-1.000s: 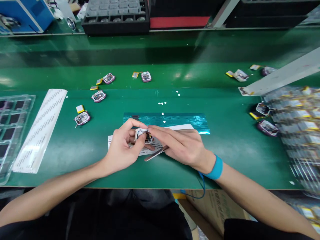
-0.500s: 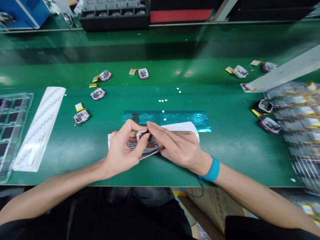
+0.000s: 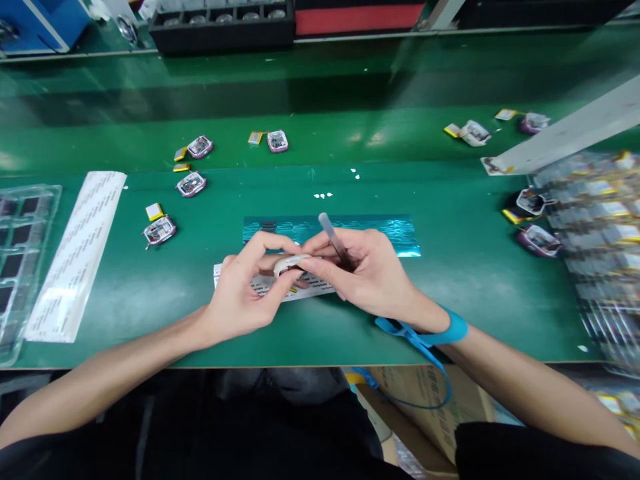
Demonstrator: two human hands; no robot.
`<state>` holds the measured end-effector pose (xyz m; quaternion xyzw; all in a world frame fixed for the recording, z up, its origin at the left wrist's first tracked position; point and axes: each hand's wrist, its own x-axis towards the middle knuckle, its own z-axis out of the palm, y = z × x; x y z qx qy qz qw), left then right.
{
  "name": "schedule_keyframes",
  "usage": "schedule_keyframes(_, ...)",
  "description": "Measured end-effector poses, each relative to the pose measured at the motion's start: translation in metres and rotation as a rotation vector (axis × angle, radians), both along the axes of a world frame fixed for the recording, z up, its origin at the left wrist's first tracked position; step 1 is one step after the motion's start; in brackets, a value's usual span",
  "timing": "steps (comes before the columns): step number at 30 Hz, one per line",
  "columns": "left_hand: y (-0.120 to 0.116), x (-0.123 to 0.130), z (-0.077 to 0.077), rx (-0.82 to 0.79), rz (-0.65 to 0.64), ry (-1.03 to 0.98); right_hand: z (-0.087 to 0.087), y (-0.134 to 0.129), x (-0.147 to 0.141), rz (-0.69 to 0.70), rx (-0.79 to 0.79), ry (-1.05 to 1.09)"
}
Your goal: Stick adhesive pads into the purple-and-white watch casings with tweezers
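in the middle of the frame, two bare hands meet over a small flat case [image 3: 290,264]. it is white and rounded at the corners. the left hand [image 3: 245,293] is curled, with thumb and fingers pinching the case from the left side. the right hand [image 3: 365,273] is curled too, its fingertips touching the case from the right. the right hand also holds thin grey tweezers [image 3: 334,237], which stick up and away toward the top of the frame. a blue band [image 3: 447,327] with a blue cord sits on the right wrist.

under the hands lies a white paper strip [image 3: 305,288] with small print. just behind it lies a shiny blue-green strip [image 3: 400,233], flat and long.

the table [image 3: 450,300] is a smooth green mat. at the left of the frame there are four small pink-edged cases [image 3: 159,230] with little yellow squares beside them. a long white sheet [image 3: 75,253] lies at the far left, next to a clear plastic tray [image 3: 15,253] with dark square pockets. at the right edge is a blurry see-through tray [image 3: 595,233], and two dark cases [image 3: 537,239] sit near it. a black tray [image 3: 220,23] stands in the upper left.
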<state>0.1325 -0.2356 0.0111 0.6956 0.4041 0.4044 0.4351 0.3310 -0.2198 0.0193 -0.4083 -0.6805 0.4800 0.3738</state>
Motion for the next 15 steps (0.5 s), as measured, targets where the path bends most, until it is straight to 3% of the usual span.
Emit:
schedule_keyframes(4, 0.004, -0.001, 0.001, 0.144, -0.02, 0.09, -0.002, 0.011, 0.009, -0.046, 0.06, 0.01)
schedule_keyframes(9, 0.011, -0.002, -0.012, 0.416, -0.229, 0.212, 0.002, 0.033, 0.03, -0.237, 0.221, -0.14)
schedule_keyframes(11, 0.013, -0.003, -0.017, 0.45, -0.27, 0.284, 0.006, 0.04, 0.04, -0.152, 0.173, -0.218)
schedule_keyframes(15, 0.015, -0.005, -0.021, 0.485, -0.274, 0.385, 0.009, 0.053, 0.056, 0.159, -0.124, -0.197)
